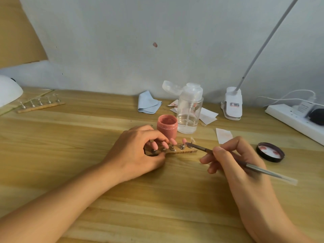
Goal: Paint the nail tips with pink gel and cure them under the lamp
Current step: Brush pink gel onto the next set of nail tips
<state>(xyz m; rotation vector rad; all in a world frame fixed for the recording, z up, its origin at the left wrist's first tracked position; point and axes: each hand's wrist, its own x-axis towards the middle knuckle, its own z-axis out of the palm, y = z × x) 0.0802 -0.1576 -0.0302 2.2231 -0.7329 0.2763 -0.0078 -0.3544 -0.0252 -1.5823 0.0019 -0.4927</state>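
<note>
Right grip [233,160] pinches a thin brush [254,166] between thumb and fingers, its bristle end at the base of the clear tip [192,139] on the right end of a wooden strip [185,151]. Left grip [138,151] clasps the strip's left end, thumb in front and fingers curled behind. Four pink nail tips [173,141] stand on the strip's pegs. An open jar of pink gel [167,127] sits just behind, touching a clear pump bottle [189,109]; its lid [270,152] lies upturned to the right. A white domed lamp [8,92] sits at the table's [70,155] far left, beside a second strip [41,106] of clear tips.
</note>
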